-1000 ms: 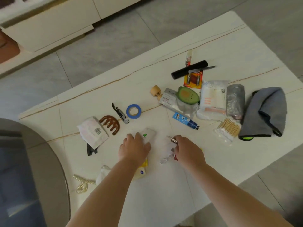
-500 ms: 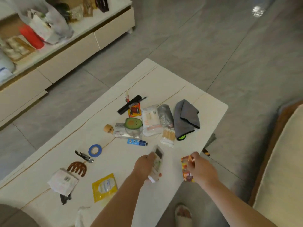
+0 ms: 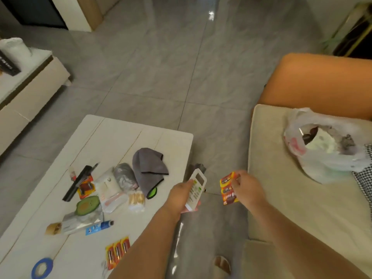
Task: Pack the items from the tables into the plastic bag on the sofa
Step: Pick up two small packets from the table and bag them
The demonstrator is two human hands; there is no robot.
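Note:
My left hand (image 3: 181,195) grips a white remote control (image 3: 197,188) over the floor gap between table and sofa. My right hand (image 3: 248,190) pinches an orange-red battery pack (image 3: 228,189) near the sofa's front edge. The white plastic bag (image 3: 322,158) lies open on the beige sofa cushion (image 3: 281,198) at the right, with items inside. On the white table (image 3: 120,133) remain a grey cloth (image 3: 149,168), cotton swabs (image 3: 136,199), a white packet (image 3: 109,190), an avocado-shaped item (image 3: 87,205), a blue tube (image 3: 99,227), a second battery pack (image 3: 116,252) and blue tape (image 3: 41,268).
The sofa's orange armrest (image 3: 322,81) rises behind the bag. A low white cabinet (image 3: 26,93) stands at the left. Grey tiled floor (image 3: 161,77) lies beyond the table. A checkered fabric (image 3: 364,182) sits at the sofa's right edge. A foot in a slipper (image 3: 221,263) shows below.
The view has swung right from the table to the sofa and bag. Both hands lifted off the table, carrying the remote and the battery pack toward the sofa.

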